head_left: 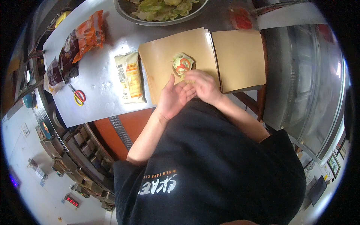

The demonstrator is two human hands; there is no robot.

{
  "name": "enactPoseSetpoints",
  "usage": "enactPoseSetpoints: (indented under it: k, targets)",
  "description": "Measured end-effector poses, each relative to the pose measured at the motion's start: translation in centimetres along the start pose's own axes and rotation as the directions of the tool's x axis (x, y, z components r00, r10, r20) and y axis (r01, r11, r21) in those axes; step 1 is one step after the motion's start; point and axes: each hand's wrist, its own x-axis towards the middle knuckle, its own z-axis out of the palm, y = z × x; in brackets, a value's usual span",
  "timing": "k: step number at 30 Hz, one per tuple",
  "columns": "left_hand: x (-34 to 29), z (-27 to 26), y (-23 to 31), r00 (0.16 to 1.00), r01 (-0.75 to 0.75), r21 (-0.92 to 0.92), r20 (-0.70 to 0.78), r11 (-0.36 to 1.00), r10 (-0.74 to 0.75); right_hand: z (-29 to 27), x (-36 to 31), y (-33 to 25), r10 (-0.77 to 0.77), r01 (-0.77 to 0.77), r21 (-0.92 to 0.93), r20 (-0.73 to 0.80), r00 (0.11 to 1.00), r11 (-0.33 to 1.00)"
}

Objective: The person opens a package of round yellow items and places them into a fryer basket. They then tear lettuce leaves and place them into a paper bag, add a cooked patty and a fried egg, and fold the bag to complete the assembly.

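Nearest is the person's black shirt (225,161), with both bare forearms reaching past it to the desk (78,116). The left hand (175,95) is turned palm up, its grip apart and with nothing seen in it. The right hand (205,85) comes in from the other side, its fingers curled and blurred over the left fingertips; whether its grip is clamped on anything, I cannot tell.

Just beyond the fingers is the layered round (179,57), lying on the left-hand stack of brown sheets (157,52). A brown rim shows at its edge, pale green leaf covers it, and at least 2 red rings (182,68) lie on top. The step in hand looks like laying toppings on this round, with leaf and rings already down. The next move seems to call for a careful right-hand placement from low above the round, keeping the rings on the leaf.

The right-hand stack of brown sheets (242,56) lies beside the 1st. To the left, near the sheets, is a long white-and-orange pack (129,78); farther left are red-and-yellow scissors (77,92), with dark bags (69,52) and an orange bag (90,35) beyond. Farthest, at the top, stands a metal bowl (157,24) of torn leaves (157,9), with a blurred red item (242,20) to its right.
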Motion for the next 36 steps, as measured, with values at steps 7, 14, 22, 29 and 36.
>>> enactPoseSetpoints:
  k: [7,14,22,29,36]
  targets:
    - [-1.0,-0.8,1.4,0.933,-0.273,0.245,-0.169,0.930,0.318,0.4,5.5,5.1,0.034,-0.041,-0.144,-0.048,0.998,0.989]
    - [-0.7,-4.7,1.8,0.691,-0.236,0.596,-0.453,0.768,0.564,1.6,6.4,6.8,-0.228,0.328,-0.371,0.288,0.930,0.869]
    - [0.7,-6.4,1.7,0.578,-0.156,0.904,-0.244,0.399,0.779,1.8,3.2,5.7,-0.143,0.459,-0.510,0.542,0.828,0.728]
    - [1.9,-5.0,1.3,0.558,0.037,0.999,-0.024,0.004,0.829,-0.5,2.9,5.4,-0.091,0.281,-0.673,0.304,0.948,0.684]
    - [2.6,-2.9,1.2,0.647,0.143,0.920,0.192,-0.366,0.738,-3.2,4.4,9.8,0.545,-0.522,-0.392,-0.062,0.836,0.757]
